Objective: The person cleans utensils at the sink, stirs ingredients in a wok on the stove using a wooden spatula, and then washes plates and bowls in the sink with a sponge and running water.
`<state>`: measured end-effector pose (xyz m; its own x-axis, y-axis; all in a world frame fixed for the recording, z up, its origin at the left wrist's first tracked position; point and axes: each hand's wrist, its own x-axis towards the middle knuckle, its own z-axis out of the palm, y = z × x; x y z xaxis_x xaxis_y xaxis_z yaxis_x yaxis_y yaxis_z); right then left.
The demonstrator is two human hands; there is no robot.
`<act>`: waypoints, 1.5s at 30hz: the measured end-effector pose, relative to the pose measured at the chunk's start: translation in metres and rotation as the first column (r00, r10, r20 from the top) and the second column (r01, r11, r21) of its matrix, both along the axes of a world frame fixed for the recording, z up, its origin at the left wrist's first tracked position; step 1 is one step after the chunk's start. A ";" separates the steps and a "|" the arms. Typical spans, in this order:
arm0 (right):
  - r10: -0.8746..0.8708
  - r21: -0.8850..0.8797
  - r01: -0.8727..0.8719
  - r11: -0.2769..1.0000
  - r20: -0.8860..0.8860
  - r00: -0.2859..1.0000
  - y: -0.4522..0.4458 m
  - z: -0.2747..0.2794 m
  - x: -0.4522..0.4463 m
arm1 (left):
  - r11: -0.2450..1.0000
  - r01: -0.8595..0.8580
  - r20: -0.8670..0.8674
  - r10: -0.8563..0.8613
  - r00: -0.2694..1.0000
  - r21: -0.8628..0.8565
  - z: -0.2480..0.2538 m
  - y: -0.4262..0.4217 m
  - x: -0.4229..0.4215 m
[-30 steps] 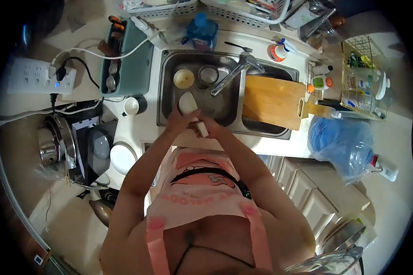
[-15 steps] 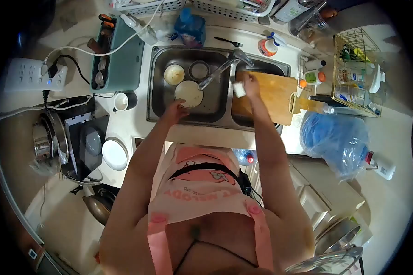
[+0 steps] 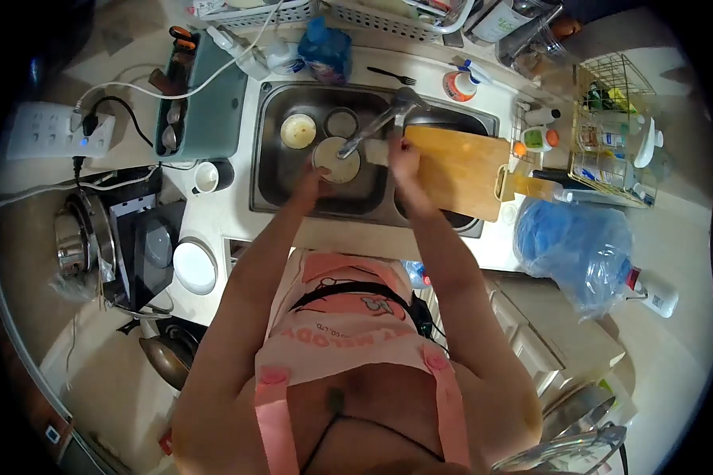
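Over the left sink basin (image 3: pixel 271 186), my left hand (image 3: pixel 313 188) grips the near-left edge of a round cream-coloured bowl (image 3: pixel 342 169), its thumb over the rim. The faucet (image 3: pixel 372 131) reaches across this bowl. My right hand (image 3: pixel 405 165) is closed on a white block that looks like a sponge (image 3: pixel 378 152), held between the bowl and the cutting board. Farther back in the basin sit a smaller pale bowl (image 3: pixel 299 131) with bits in it and a small round metal dish (image 3: pixel 341 123). A wooden cutting board (image 3: pixel 459 170) covers much of the right basin.
Behind the sink stand a blue soap bottle (image 3: pixel 325 54), a black fork (image 3: pixel 391 76) and an orange-labelled spray bottle (image 3: pixel 460 85). A green utensil box (image 3: pixel 214 111) and a mug (image 3: pixel 207 177) are at left. A bagged blue water jug (image 3: pixel 570 245) is at right.
My right hand has moved left from above the cutting board, bringing the sponge toward the bowl. My left hand has closed on the bowl, which has shifted slightly right under the faucet.
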<state>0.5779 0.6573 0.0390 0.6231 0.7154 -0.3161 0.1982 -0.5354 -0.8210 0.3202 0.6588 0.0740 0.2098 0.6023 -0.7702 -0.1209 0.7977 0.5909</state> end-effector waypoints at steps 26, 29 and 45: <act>0.802 -0.135 -0.976 0.172 0.595 0.059 -0.032 0.104 -0.067 | 0.990 0.113 -0.207 -0.094 0.974 0.083 0.006 0.025 -0.012; 0.663 -0.312 -0.950 -0.004 0.711 -0.236 -0.017 0.086 -0.045 | 0.956 0.294 -0.228 -0.281 0.932 0.024 0.009 0.032 -0.018; 0.781 -0.180 -0.761 0.623 0.098 0.617 -0.027 0.053 -0.118 | 0.811 0.524 -0.825 -0.097 0.556 0.258 -0.019 0.026 0.009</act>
<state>0.4595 0.6303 0.0923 -0.0962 0.9211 -0.3774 0.6953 -0.2091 -0.6876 0.3292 0.6850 0.0555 -0.0640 0.9123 -0.4045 0.7320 0.3184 0.6023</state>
